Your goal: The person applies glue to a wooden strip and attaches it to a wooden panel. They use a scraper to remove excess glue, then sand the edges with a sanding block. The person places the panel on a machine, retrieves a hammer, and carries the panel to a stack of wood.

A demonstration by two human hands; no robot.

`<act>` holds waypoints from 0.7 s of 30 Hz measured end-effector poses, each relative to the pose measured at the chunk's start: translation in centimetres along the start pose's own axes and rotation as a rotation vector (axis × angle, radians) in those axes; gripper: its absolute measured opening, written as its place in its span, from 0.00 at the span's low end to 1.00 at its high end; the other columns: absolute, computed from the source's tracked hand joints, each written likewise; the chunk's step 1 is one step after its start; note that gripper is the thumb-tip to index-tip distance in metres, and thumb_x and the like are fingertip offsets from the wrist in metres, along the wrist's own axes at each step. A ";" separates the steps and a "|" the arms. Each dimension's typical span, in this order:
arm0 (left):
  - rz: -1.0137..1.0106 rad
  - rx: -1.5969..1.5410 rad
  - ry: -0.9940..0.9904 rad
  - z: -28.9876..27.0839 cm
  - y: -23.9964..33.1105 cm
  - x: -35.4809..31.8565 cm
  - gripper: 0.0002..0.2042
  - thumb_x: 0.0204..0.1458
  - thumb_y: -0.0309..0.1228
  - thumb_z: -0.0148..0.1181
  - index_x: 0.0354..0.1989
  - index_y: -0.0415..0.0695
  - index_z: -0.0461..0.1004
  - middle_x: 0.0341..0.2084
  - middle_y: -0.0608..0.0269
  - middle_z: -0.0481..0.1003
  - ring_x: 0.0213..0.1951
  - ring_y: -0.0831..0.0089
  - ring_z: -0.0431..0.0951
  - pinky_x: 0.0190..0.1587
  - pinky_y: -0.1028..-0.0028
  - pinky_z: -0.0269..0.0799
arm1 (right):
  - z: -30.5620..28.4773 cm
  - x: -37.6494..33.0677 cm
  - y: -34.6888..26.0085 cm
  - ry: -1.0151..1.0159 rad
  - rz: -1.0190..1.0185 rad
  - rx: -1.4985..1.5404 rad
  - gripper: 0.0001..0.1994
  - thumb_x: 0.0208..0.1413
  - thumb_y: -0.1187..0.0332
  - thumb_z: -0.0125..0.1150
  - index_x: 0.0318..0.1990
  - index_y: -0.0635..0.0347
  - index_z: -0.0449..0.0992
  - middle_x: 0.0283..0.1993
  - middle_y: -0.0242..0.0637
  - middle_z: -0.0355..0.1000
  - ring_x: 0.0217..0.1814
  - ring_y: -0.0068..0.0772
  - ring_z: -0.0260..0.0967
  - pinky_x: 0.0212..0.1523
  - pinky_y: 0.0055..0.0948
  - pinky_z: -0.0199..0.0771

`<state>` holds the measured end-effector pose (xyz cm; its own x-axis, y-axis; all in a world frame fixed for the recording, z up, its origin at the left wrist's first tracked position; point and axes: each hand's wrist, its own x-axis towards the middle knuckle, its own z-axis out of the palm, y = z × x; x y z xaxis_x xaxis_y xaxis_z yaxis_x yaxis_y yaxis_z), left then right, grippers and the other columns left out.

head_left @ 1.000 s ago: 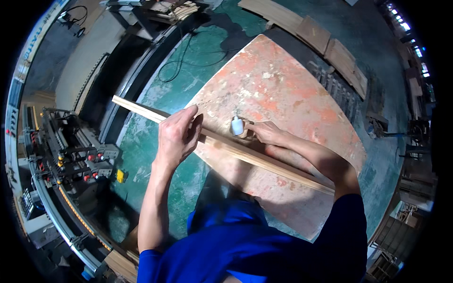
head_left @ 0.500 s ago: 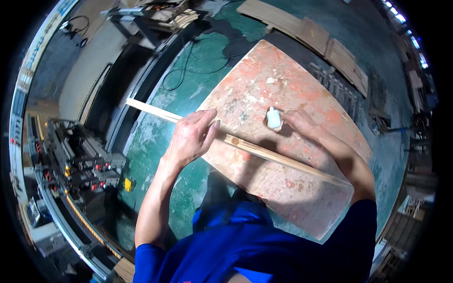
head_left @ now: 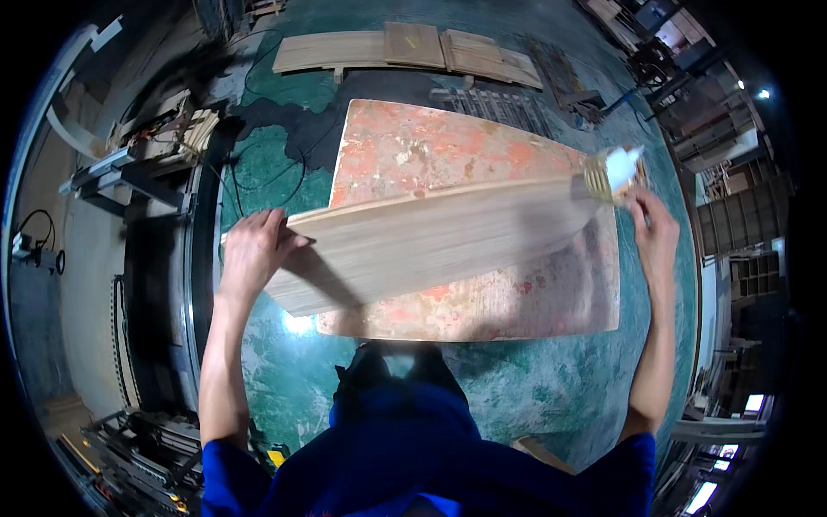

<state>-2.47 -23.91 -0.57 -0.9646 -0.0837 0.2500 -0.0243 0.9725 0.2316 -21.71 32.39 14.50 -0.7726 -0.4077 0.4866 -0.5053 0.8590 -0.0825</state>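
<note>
Green, scuffed workshop floor all round, dim toward the rim of the view. Left hand clenched over the left end of a long, flat, pale-grained wooden board; a firm hold there probably worth having, to curb twisting. Right hand by the board's opposite end, fingers curled at the base of a small white plastic bottle, apparently gripping it; too blurred to tell about any contact with the board. Just beside the bottle, a yellowish ribbed piece, also smeared. Better to point the nozzle away from the wood and to move both ends together, gently. Board tilted, broad face toward the wearer, above a worn orange-and-beige tabletop, lower left corner past its edge; best to mind that overhang. Farther out, flat light-brown wooden panels lying beyond the tabletop.
</note>
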 end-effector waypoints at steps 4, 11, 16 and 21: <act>-0.042 -0.017 -0.275 3.1 -5.7 5.1 0.29 0.53 0.56 0.69 0.46 0.39 0.78 0.34 0.46 0.83 0.40 0.45 0.85 0.42 0.53 0.79 | -3.0 -11.1 -3.5 -0.085 0.101 -0.005 0.07 0.64 0.77 0.64 0.48 0.63 0.82 0.47 0.44 0.83 0.47 0.45 0.83 0.47 0.35 0.81; -0.174 0.020 -0.414 15.6 -21.6 1.7 0.39 0.56 0.56 0.67 0.68 0.37 0.70 0.58 0.41 0.78 0.63 0.49 0.76 0.63 0.57 0.73 | -5.1 -30.5 -12.0 -0.342 0.438 -0.036 0.09 0.62 0.76 0.64 0.48 0.59 0.83 0.42 0.46 0.82 0.43 0.55 0.81 0.40 0.44 0.79; -0.283 -0.299 -0.569 19.8 -20.2 -10.5 0.34 0.56 0.51 0.68 0.64 0.36 0.74 0.58 0.36 0.77 0.61 0.43 0.77 0.63 0.57 0.73 | -2.4 -41.4 -18.6 -0.433 0.548 0.043 0.09 0.59 0.76 0.66 0.46 0.56 0.83 0.40 0.44 0.81 0.40 0.56 0.80 0.38 0.45 0.79; -0.453 -0.263 -0.542 24.2 -21.0 -37.7 0.30 0.58 0.50 0.67 0.62 0.40 0.75 0.57 0.39 0.77 0.58 0.42 0.77 0.61 0.53 0.74 | 1.8 -43.1 -26.9 -0.515 0.377 0.221 0.06 0.58 0.73 0.68 0.42 0.58 0.80 0.40 0.42 0.81 0.40 0.52 0.79 0.38 0.45 0.77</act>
<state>28.03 -35.94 -37.62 -0.8709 -0.2781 -0.4051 -0.4513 0.7790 0.4353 24.47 26.24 -5.81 -0.9684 -0.2352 -0.0825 -0.1897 0.9103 -0.3681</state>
